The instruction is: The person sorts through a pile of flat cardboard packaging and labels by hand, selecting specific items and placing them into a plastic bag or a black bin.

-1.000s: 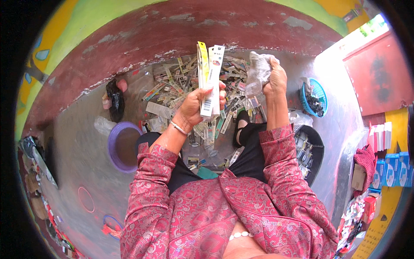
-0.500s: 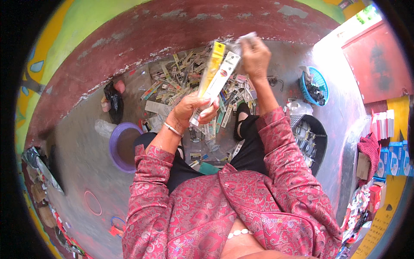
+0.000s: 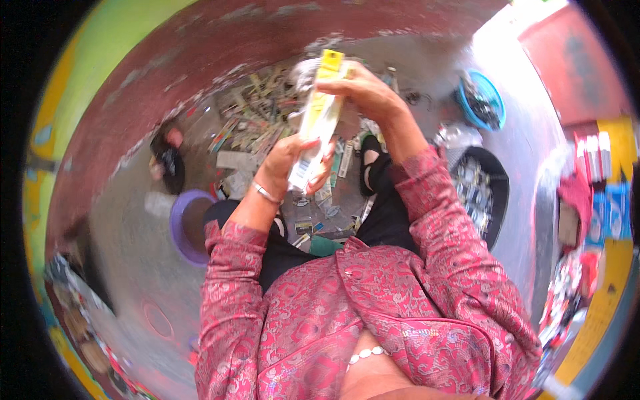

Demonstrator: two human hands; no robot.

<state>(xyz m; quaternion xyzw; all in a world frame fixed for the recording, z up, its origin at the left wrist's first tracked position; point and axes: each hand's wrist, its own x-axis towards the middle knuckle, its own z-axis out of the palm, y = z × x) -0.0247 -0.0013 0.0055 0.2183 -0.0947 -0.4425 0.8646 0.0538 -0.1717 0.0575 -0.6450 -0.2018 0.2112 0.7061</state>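
Now R hand [image 3: 363,92] had come over to far end of the packets [image 3: 317,121], thumb closed on them, other fingers mostly hidden, w/ white cloth [image 3: 306,73] behind; L hand [image 3: 281,163] gripped the near end above the pile [image 3: 257,125], so both prob. worked together.

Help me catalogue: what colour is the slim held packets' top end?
Yellow top end; see the head view.

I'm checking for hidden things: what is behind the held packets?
Left of the packets, near their top, a blurred whitish cloth shows; the strewn pile lies beyond. They cover the finger ends of the right hand, thumb aside.
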